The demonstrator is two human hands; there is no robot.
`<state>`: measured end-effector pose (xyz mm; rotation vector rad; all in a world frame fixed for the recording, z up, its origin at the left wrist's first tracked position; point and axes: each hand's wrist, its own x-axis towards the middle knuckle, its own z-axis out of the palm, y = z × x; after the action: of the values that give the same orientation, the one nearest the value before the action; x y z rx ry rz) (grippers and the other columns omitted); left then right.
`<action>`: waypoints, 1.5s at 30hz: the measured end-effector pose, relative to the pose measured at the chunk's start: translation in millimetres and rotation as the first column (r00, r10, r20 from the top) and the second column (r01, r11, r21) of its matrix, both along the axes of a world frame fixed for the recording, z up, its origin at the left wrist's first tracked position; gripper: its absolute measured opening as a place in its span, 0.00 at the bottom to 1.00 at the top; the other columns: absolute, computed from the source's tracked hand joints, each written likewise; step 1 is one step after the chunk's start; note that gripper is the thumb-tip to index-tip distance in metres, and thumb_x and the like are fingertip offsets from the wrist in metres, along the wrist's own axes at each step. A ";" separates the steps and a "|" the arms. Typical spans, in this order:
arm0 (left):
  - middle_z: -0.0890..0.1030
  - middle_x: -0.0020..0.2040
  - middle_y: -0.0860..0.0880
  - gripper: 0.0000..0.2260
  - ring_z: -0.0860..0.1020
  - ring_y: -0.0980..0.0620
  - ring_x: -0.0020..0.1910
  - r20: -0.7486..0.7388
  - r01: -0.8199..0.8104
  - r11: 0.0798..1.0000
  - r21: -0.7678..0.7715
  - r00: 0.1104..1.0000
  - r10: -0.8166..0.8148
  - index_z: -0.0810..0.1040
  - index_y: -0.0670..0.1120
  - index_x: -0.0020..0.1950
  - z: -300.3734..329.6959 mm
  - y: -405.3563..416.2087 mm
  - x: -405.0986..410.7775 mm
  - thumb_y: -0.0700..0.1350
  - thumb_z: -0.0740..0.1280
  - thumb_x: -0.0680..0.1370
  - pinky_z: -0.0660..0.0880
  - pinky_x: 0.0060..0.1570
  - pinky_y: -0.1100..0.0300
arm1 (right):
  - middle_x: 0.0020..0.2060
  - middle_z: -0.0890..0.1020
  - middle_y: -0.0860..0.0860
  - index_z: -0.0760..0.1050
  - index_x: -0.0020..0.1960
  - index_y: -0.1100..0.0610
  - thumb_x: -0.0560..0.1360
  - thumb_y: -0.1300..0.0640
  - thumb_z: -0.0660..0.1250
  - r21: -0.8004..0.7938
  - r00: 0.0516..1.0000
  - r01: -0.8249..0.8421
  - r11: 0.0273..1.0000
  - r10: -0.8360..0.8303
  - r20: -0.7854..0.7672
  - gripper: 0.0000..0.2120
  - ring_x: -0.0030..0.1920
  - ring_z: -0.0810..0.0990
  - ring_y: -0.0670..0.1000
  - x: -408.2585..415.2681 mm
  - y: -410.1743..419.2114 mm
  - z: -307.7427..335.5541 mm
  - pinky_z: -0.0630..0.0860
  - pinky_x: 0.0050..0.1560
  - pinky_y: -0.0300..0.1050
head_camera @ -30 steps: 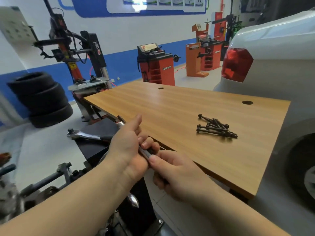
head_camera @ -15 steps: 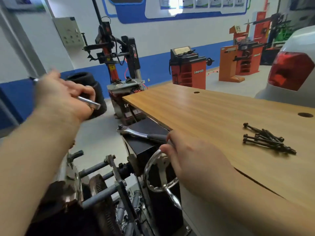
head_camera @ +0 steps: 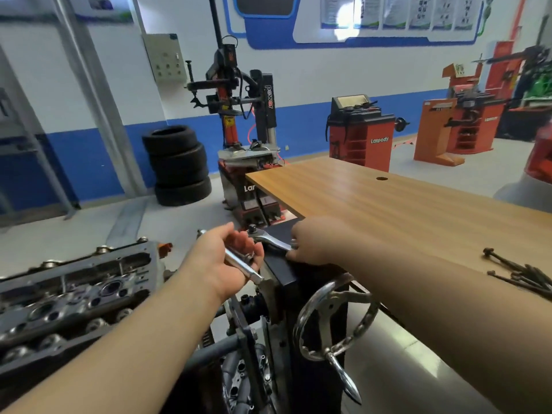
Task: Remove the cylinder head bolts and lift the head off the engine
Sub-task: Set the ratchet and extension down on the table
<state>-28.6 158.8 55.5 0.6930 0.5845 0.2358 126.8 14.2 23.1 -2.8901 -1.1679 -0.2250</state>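
Lying near left: cylinder head (head_camera: 68,291) | gripping chrome extension bar (head_camera: 239,262), fingers curled round it: left hand (head_camera: 230,258) | closing on ratchet handle (head_camera: 270,239) atop black stand (head_camera: 286,264): right hand (head_camera: 316,243) | resting piled near right on wooden table (head_camera: 388,204): head bolts (head_camera: 519,271)

Just one view here, a wide-angle camera worn on the person's head, looking forward and slightly down across a garage. Both forearms reach in from the bottom edge, so the hands sit close to the lens. The worktop (head_camera: 403,204) runs off to the right, the engine (head_camera: 74,288) sits low left, and the tyre machine (head_camera: 239,115) stands well back by the wall.
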 end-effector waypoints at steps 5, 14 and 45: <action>0.78 0.31 0.44 0.08 0.76 0.49 0.34 -0.012 0.078 0.997 0.022 0.997 -0.078 0.76 0.39 0.45 -3.9 -6.6 8.3 0.39 0.64 0.84 0.78 0.41 0.49 | 0.30 0.79 0.48 0.73 0.34 0.51 0.69 0.40 0.71 -0.070 0.997 -0.065 0.995 0.067 0.027 0.16 0.32 0.79 0.50 1.8 6.9 8.4 0.70 0.27 0.42; 0.70 0.30 0.49 0.12 0.69 0.52 0.30 0.049 0.229 0.973 -0.003 0.972 -0.229 0.71 0.43 0.41 7.4 -56.4 18.7 0.40 0.62 0.85 0.75 0.45 0.50 | 0.37 0.82 0.48 0.81 0.46 0.47 0.73 0.51 0.74 0.256 0.975 0.178 0.950 -0.134 -0.178 0.03 0.40 0.81 0.51 3.2 -134.1 36.4 0.80 0.39 0.49; 0.71 0.32 0.49 0.09 0.70 0.52 0.31 0.003 0.421 0.907 -0.005 0.907 -0.421 0.73 0.44 0.44 -1.7 -161.8 16.4 0.41 0.65 0.84 0.75 0.44 0.53 | 0.46 0.81 0.41 0.79 0.58 0.43 0.77 0.35 0.68 0.206 0.855 0.473 0.857 -0.389 -0.344 0.15 0.46 0.80 0.44 14.8 -339.5 -76.3 0.75 0.43 0.41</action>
<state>-12.2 -3.0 53.8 0.7961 0.4197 -0.1692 141.5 -325.3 -53.2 -2.7560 -0.3819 0.0323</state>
